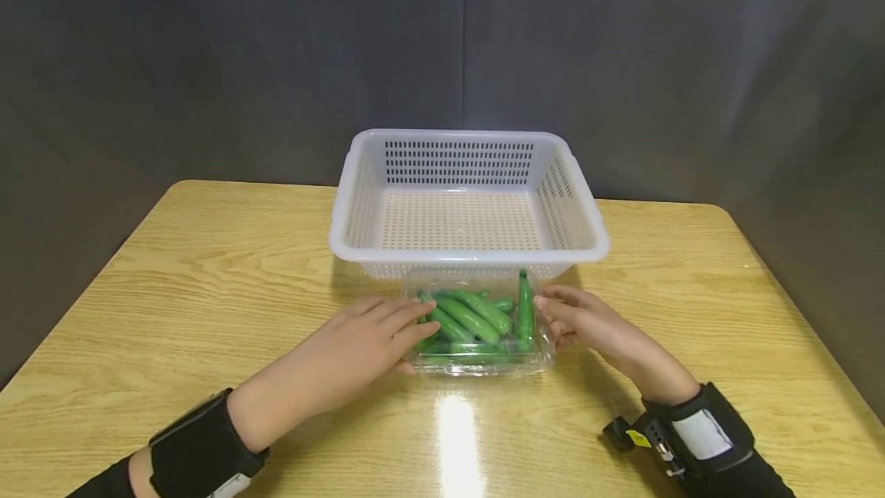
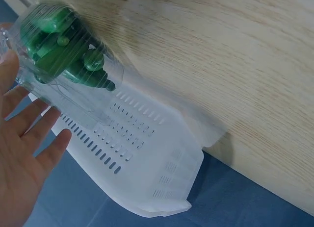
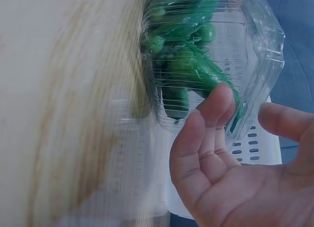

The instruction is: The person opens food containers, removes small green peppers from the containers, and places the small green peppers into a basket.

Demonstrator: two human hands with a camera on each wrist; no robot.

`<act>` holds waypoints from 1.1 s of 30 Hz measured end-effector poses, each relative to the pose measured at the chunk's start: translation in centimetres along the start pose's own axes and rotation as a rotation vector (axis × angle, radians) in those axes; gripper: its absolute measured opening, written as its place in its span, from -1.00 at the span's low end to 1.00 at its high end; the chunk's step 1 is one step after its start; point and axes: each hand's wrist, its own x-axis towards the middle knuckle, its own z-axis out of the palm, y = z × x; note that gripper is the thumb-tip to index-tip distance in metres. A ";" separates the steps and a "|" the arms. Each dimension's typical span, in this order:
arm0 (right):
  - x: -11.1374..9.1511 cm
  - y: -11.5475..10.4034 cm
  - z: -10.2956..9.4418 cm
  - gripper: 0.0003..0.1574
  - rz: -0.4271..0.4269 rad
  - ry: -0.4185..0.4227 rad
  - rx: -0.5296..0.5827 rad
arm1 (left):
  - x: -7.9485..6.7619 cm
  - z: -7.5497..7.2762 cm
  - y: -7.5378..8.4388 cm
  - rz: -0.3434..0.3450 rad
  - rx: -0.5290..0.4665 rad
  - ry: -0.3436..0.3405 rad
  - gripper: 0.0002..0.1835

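Several small green cucumbers (image 1: 477, 315) lie in a clear plastic box (image 1: 462, 368) on the table. One of them stands lengthwise along the box's right side. My left hand (image 1: 362, 340) is at the box's left edge, its fingers spread and reaching over that side. In the left wrist view these fingers (image 2: 39, 121) look straight and apart. Beside the right edge is my right hand (image 1: 584, 323), loosely bent. The right wrist view shows its thumb (image 3: 282, 121) apart from the other fingers, close to the box wall; whether they touch it I cannot tell.
Right behind the box stands a white plastic basket (image 1: 470, 256) with slotted walls and nothing in it. The wooden table (image 1: 207, 275) ends at a dark curtain (image 1: 276, 60) behind it. Black bands (image 1: 207, 444) with cameras sit on both wrists.
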 end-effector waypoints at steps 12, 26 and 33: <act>0.0 0.4 0.0 -0.29 -0.016 -0.004 0.023 | 0.2 0.0 0.3 0.082 0.215 0.026 -0.46; 0.1 0.4 0.2 -0.34 -0.015 -0.013 0.059 | 0.2 0.2 0.6 0.103 0.319 0.059 -0.49; 0.0 0.3 0.1 -0.32 -0.015 -0.016 0.069 | 0.6 0.0 1.1 0.141 0.432 0.042 -0.55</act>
